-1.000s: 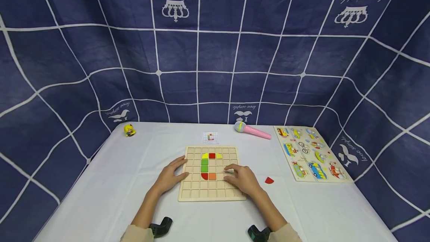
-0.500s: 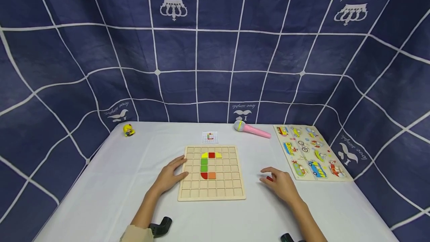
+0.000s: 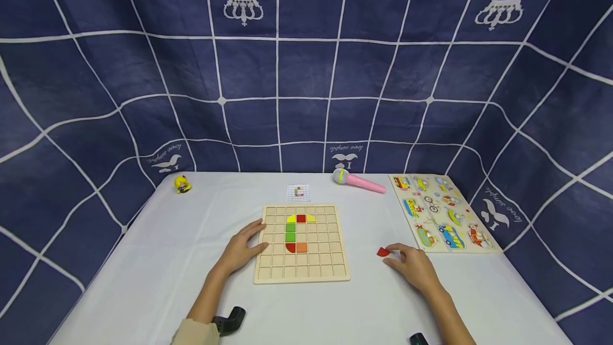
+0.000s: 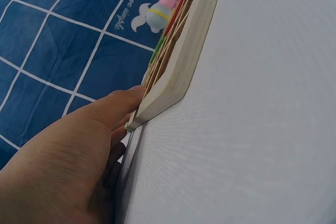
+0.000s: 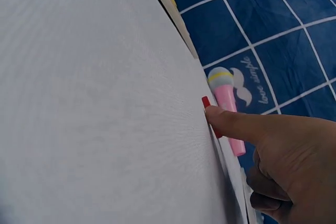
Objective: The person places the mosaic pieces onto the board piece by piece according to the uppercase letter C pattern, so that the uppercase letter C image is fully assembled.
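Observation:
A wooden grid board (image 3: 321, 276) lies flat on the table. Its cells hold a C-shaped row of yellow, red, green and orange pieces (image 3: 290, 232). Along the board's left edge rests my left hand (image 3: 238, 252), fingers spread, with fingertips and thumb touching the rim; in the left wrist view the thumb lies against the board's corner. To the right of the board, my right hand (image 3: 415, 268) pinches a red quarter-circle piece (image 3: 382, 252) between thumb and index finger, low at the tabletop. The right wrist view shows the thumb on this red piece (image 5: 206, 101), seen nearly edge-on.
Behind the board lies a small pattern card (image 3: 299, 192). A pink toy microphone (image 3: 364, 183) is at the back, and a vehicle puzzle board (image 3: 442, 212) at the right. A yellow figurine (image 3: 182, 184) stands at the back left. Blue checked cloth (image 3: 306, 68) hangs behind the table.
My right hand has left the board's right side and moved right to the red quarter-circle piece, which it now pinches. The left hand stays at the board's left edge.

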`<state>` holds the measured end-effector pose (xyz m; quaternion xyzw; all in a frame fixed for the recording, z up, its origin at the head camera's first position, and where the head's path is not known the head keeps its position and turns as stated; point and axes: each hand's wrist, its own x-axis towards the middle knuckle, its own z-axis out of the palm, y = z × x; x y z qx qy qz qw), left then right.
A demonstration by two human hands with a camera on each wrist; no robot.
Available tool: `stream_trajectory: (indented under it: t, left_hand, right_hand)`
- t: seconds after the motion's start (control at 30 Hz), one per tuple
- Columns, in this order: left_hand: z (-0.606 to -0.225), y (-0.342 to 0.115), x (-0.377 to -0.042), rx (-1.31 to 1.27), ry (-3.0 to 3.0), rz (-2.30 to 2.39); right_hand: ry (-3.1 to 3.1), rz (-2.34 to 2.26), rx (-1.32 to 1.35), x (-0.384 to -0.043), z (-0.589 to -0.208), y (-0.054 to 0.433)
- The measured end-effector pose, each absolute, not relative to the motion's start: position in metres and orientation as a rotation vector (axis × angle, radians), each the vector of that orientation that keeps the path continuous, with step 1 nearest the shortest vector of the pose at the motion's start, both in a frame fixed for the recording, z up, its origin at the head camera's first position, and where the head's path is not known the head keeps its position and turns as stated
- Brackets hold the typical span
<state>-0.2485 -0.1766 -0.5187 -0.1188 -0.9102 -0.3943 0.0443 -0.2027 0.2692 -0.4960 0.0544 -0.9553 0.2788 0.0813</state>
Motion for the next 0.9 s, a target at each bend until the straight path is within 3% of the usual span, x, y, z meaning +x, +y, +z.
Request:
stream_trajectory:
  t: [0.6,0.9]
  left_hand:
    - [-0.519,-0.176,-0.247,-0.376,-2.772,-1.216]
    - [-0.519,-0.176,-0.248,-0.361,-2.774,-1.213]
  right_hand:
    - [-2.771,0.876,0.339,-0.223,-0.504,0.256]
    - [-2.679,0.842,0.492,-0.242,-0.484,0.225]
